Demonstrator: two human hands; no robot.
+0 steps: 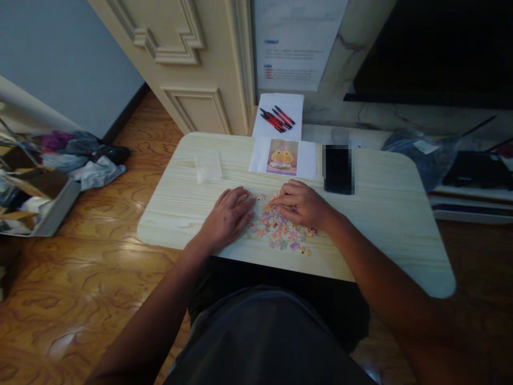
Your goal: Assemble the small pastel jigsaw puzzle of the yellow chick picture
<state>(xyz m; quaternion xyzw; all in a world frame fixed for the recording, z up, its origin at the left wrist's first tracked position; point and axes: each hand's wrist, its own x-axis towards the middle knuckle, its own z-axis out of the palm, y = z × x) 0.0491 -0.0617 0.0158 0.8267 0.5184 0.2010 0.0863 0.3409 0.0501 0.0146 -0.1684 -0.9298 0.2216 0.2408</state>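
Note:
A loose heap of small jigsaw puzzle pieces [282, 235], mostly orange, purple and pale, lies on the light wood-grain table [385, 230]. My left hand [229, 216] rests palm down at the heap's left side, fingers stretched out and slightly bent. Over the upper part of the heap reaches my right hand [302, 205], with index finger and thumb apart and their tips among the pieces. No piece can be made out in its grip. Just beyond the hands is a sheet with a printed picture [282, 158] of a yellow figure.
A clear plastic box or bag [208, 167] sits at the table's back left. On the right is a dark phone [339, 169], partly pixelated. Several red and black pens [277, 118] lie on white paper behind the table. Boxes and bags [40, 187] occupy the floor at left.

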